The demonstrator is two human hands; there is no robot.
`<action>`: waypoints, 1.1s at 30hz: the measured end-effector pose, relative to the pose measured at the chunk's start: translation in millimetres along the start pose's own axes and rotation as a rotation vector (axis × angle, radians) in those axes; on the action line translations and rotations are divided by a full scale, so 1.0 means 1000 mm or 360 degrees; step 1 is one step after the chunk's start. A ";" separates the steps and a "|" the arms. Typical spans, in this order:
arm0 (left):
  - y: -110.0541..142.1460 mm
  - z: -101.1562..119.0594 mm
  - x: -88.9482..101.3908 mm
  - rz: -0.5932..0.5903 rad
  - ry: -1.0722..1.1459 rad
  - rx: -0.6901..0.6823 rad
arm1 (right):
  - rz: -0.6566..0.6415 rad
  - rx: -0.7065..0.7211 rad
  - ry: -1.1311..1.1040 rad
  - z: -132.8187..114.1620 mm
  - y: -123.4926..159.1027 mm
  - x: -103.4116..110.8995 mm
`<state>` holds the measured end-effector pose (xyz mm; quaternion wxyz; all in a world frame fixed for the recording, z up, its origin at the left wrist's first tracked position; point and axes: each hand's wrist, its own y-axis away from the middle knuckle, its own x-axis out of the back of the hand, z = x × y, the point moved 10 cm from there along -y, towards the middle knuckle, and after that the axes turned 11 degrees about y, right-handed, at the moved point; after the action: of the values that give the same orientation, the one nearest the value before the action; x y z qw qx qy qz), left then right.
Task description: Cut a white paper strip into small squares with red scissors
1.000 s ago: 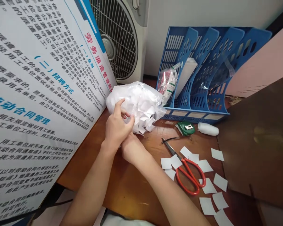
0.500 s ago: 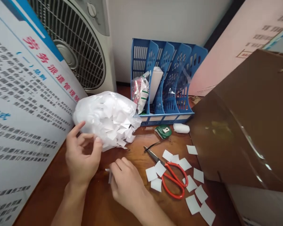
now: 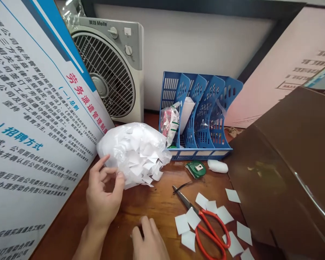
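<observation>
A clear plastic bag lies on its side, its mouth toward the right, full of small white paper pieces. My left hand is at the bag's near left side, fingers curved and apart, with nothing visible between them. Whether its fingertips touch the plastic I cannot tell. Low in the view, my right hand rests near the wooden table, its fingers bent and bunched. What it holds, if anything, is hidden. To its right lie red-handled scissors, surrounded by several loose white paper squares.
A blue file rack stands behind, holding a plastic packet and a white box. Before it lie a green tape measure and a white roll. A box fan, a printed board and a brown box border the table.
The view has tilted up, so things sit lower and further right. My right hand is nearer the bottom edge; the white paper that stuck out of it before is hardly visible now.
</observation>
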<state>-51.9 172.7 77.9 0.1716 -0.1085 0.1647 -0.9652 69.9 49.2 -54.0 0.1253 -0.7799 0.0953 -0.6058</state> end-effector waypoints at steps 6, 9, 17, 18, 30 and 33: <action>0.001 -0.003 -0.006 -0.0070 0.0008 -0.0016 | 0.0361 0.0108 -0.0334 0.006 0.003 0.038; 0.002 -0.002 -0.010 -0.0091 0.0024 -0.0012 | 0.0433 0.0150 -0.0272 0.006 0.006 0.044; 0.005 -0.006 -0.016 -0.0159 0.0091 0.0010 | 0.0177 0.0205 -0.0455 0.008 -0.007 0.060; 0.005 -0.006 -0.017 -0.0159 0.0104 0.0010 | 0.0155 0.0205 -0.0611 0.012 -0.022 0.073; 0.032 0.025 -0.006 0.0228 0.0010 -0.0783 | 0.0281 0.0026 -0.0601 -0.021 -0.267 0.112; 0.032 0.020 -0.005 0.0242 -0.0001 -0.0799 | 0.0312 0.0134 -0.0524 -0.030 -0.262 0.113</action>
<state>-32.1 140.4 84.5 0.2113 -0.1354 0.4066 -0.8784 67.5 261.7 138.4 0.2300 -0.8495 0.1237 -0.4584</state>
